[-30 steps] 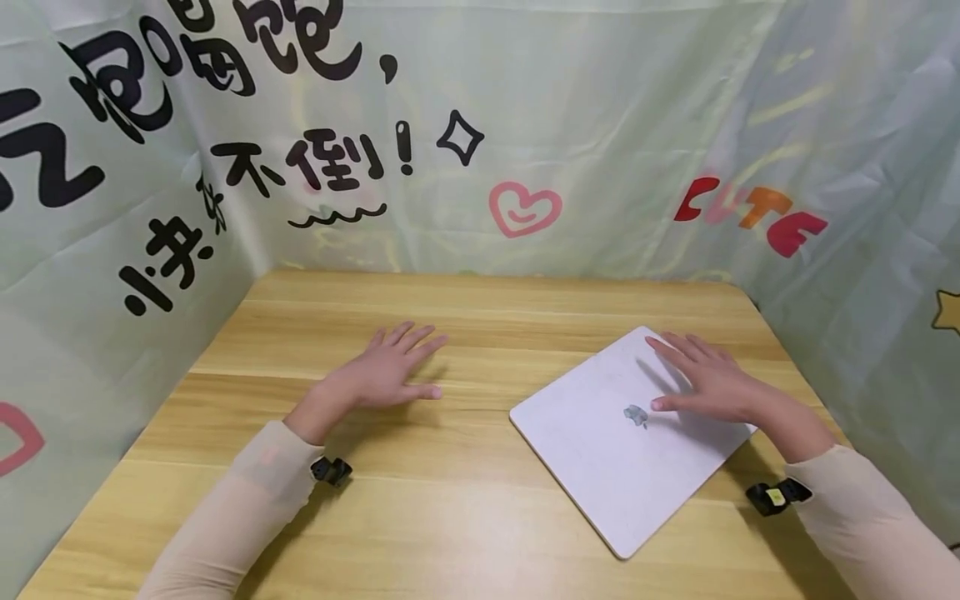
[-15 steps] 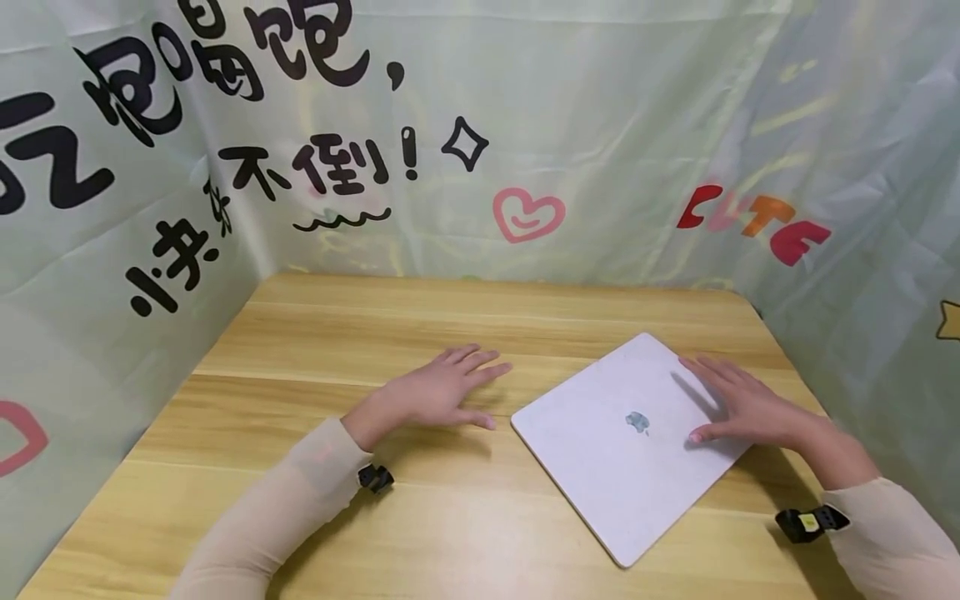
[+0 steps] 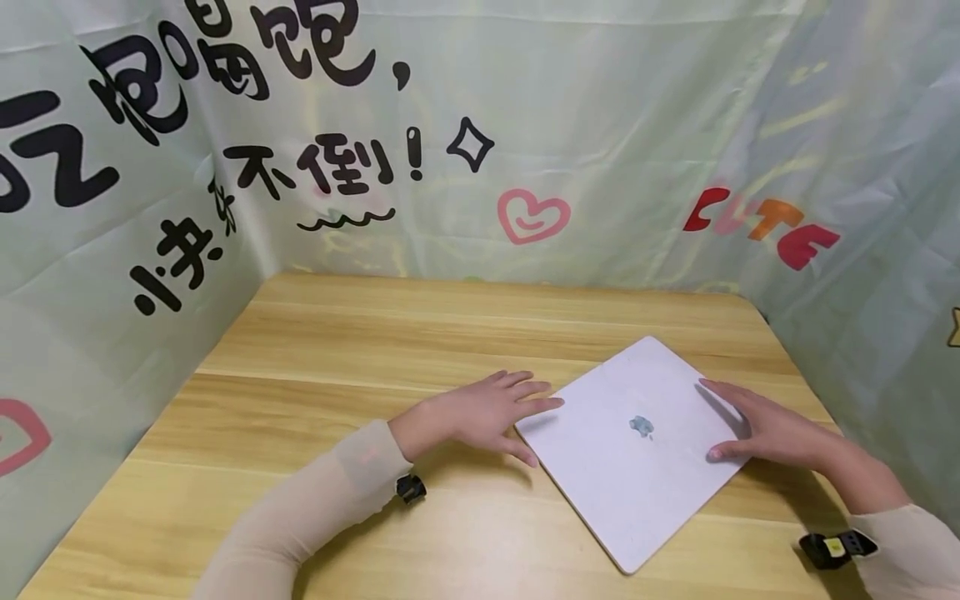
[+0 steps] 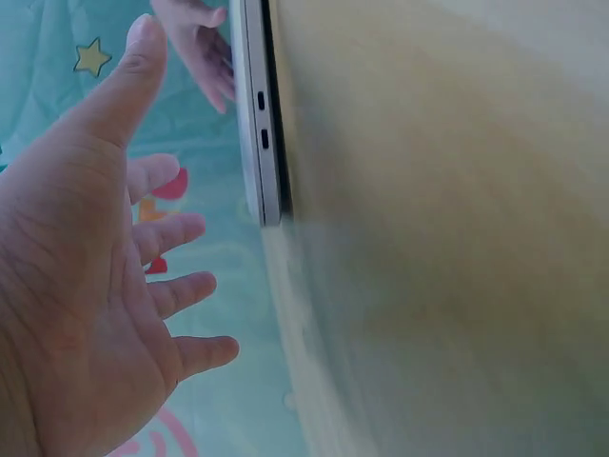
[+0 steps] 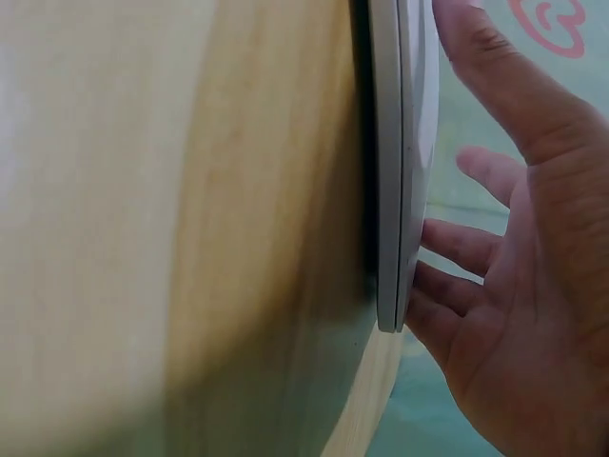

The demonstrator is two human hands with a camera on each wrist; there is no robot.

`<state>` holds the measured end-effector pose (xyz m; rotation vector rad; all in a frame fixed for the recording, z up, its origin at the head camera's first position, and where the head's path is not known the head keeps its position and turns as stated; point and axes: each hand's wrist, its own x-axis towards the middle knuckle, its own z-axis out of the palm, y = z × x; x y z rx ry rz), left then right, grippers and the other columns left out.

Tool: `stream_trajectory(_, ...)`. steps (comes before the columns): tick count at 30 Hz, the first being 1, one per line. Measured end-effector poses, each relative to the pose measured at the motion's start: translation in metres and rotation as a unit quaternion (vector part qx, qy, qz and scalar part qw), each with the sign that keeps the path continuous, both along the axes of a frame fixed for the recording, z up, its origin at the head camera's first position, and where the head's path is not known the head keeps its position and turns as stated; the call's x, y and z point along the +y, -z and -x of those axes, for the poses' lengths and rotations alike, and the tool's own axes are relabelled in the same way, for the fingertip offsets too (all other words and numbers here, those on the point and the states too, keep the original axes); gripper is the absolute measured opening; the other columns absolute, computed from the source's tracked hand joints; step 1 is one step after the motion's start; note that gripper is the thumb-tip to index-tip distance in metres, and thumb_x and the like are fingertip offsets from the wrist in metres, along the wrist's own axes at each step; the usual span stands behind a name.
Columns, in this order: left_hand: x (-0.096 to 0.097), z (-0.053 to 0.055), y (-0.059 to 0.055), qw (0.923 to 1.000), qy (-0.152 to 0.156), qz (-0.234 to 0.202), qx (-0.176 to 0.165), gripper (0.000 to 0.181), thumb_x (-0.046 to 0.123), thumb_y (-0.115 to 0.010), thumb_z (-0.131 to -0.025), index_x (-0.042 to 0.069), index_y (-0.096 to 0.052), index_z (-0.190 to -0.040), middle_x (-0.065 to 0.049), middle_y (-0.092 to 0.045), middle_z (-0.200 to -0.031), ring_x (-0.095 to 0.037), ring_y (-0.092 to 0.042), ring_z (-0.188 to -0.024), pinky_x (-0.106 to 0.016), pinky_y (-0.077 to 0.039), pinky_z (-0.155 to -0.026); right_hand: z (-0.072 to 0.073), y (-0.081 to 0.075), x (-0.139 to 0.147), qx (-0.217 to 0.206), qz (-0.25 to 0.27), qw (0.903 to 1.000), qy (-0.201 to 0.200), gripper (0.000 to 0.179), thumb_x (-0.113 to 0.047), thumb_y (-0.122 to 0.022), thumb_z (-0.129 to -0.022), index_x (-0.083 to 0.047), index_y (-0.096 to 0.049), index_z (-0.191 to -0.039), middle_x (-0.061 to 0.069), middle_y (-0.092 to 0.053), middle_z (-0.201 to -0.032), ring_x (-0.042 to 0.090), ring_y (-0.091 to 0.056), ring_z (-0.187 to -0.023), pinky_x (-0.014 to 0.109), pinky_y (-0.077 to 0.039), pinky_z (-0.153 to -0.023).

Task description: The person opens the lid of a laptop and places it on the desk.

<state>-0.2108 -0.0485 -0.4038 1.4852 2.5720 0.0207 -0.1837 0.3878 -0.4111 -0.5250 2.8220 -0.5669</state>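
Gripping nothing, fingers spread, left hand (image 3: 489, 414) and right hand (image 3: 772, 427) bracketed the closed laptop (image 3: 628, 492) (right-side contact looked uncertain), where meeting opposite corners evenly seemed wise.

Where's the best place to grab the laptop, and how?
Probably by its left and right corners, one hand coming in from each side: fingers under the edge, thumb on top. The laptop is closed, thin and flat on the table, its corners pointing sideways, with the left hand and right hand near those two.
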Motion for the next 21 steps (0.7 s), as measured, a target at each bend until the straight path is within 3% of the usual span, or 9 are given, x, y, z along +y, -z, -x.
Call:
stream_trajectory(6, 0.018, -0.001, 0.006, 0.9993, 0.024, 0.028, 0.003, 0.094, 0.083, -0.037, -0.081, 0.034, -0.012, -0.158, 0.000, -0.014, -0.163, -0.030, -0.011, -0.148, -0.050, -0.015, -0.118, -0.006, 0.004, 0.005, -0.004, 0.021, 0.9997, -0.007, 0.105, -0.041, -0.087, -0.067, 0.000, -0.034, -0.148, 0.041, -0.026, -0.144, 0.059, -0.029, -0.126, 0.075, -0.028, -0.094)
stream_trajectory(12, 0.028, -0.006, 0.009, 0.9983, 0.037, 0.044, 0.004, 0.097, 0.083, -0.045, -0.078, 0.033, -0.020, -0.157, 0.001, -0.017, -0.162, -0.029, -0.013, -0.148, -0.050, -0.019, -0.117, -0.011, 0.007, 0.003, -0.033, 0.032, 0.9989, 0.005, 0.105, -0.038, -0.089, -0.064, -0.001, -0.036, -0.147, 0.042, -0.019, -0.146, 0.062, -0.025, -0.126, 0.078, -0.027, -0.092)
stream_trajectory(21, 0.035, -0.009, 0.007, 0.9959, 0.042, 0.079, 0.009, 0.094, 0.078, -0.050, -0.080, 0.033, -0.022, -0.157, 0.000, -0.014, -0.163, -0.027, -0.010, -0.148, -0.039, -0.013, -0.119, -0.017, 0.007, -0.001, -0.067, 0.052, 0.9964, 0.005, 0.108, -0.035, -0.090, -0.063, -0.003, -0.034, -0.150, 0.042, -0.011, -0.148, 0.064, -0.018, -0.128, 0.081, -0.021, -0.090)
